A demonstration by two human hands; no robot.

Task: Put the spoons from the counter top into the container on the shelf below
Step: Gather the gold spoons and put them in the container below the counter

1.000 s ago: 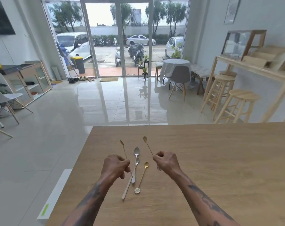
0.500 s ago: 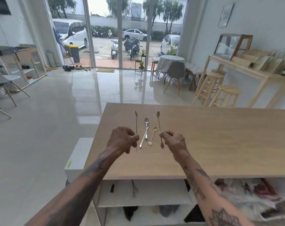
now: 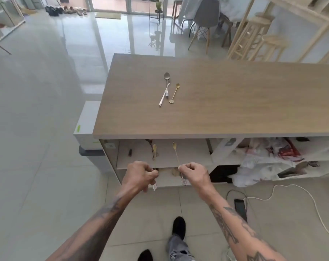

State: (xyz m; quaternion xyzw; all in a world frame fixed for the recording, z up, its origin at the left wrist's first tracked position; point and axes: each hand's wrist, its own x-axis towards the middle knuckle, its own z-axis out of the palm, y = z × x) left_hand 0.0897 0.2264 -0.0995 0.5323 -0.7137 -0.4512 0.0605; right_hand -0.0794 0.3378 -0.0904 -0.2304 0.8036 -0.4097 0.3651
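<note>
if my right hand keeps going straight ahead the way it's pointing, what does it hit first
Probably the white upper shelf under the counter: the right hand aims its gold spoon into that opening. Depth is unclear, so the shelf's front edge might come first.

No legible text, label, brand, number or sign anywhere in view.

Container on lower shelf [image 3: 171,178] perhaps hidden

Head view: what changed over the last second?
Both hands pulled back off the counter top and dropped to shelf level. The left hand and right hand each kept their grip on a thin gold spoon. Two silver spoons and the small gold spoon stayed put.
</note>
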